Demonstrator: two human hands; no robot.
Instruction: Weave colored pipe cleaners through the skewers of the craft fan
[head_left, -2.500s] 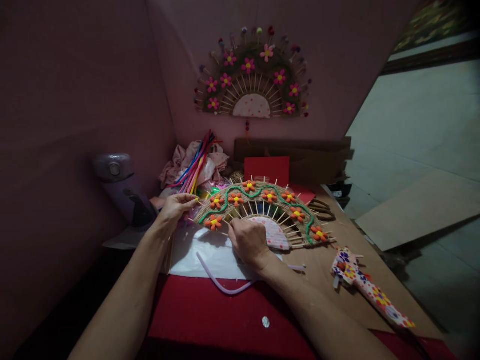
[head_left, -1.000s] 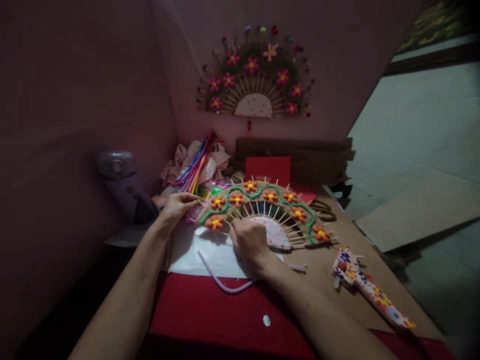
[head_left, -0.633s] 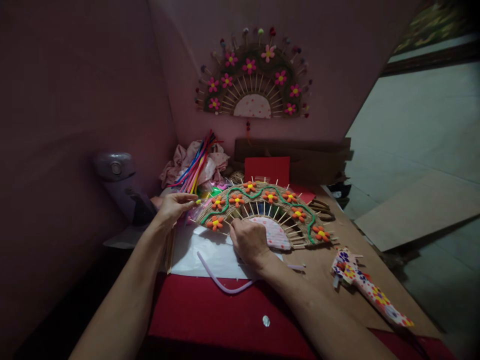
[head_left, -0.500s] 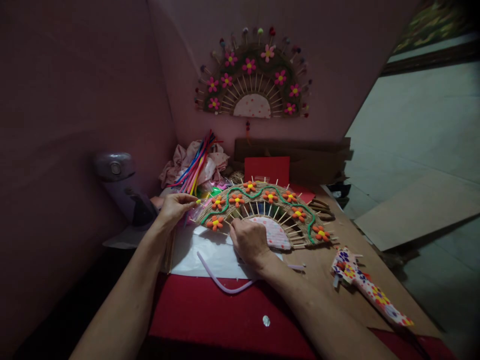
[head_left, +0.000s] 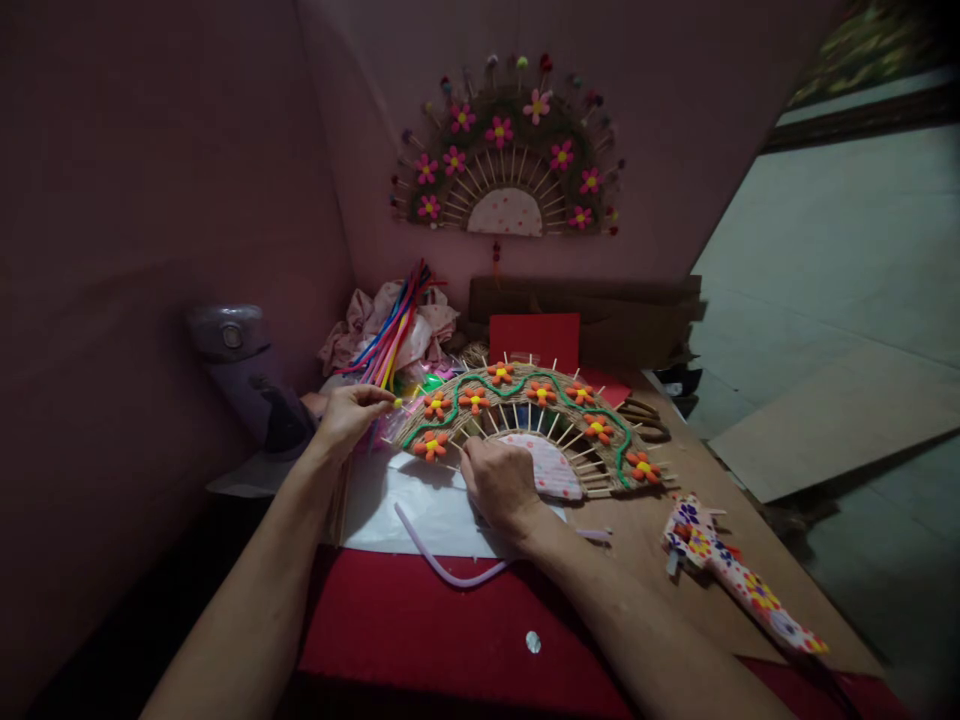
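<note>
A half-round twine fan (head_left: 517, 385) with thin sticks, orange flowers and a wavy green strip is tilted up above the work surface. My right hand (head_left: 501, 482) is closed on its inner edge, left of the pale dotted half-circle (head_left: 555, 468). At the fan's left end, my left hand (head_left: 351, 418) pinches a small yellow piece (head_left: 398, 402) between thumb and fingertips, by the tip of a stick. A lilac strip (head_left: 442, 570) curves below my right hand, over a white sheet (head_left: 390, 510).
A finished-looking fan (head_left: 499, 130) with pink flowers hangs on the wall. Colourful strips (head_left: 397, 330) lie behind my left hand, with a bottle (head_left: 251, 380) further left. A flower-patterned glue gun (head_left: 742, 580) rests on cardboard (head_left: 637, 560) at the right.
</note>
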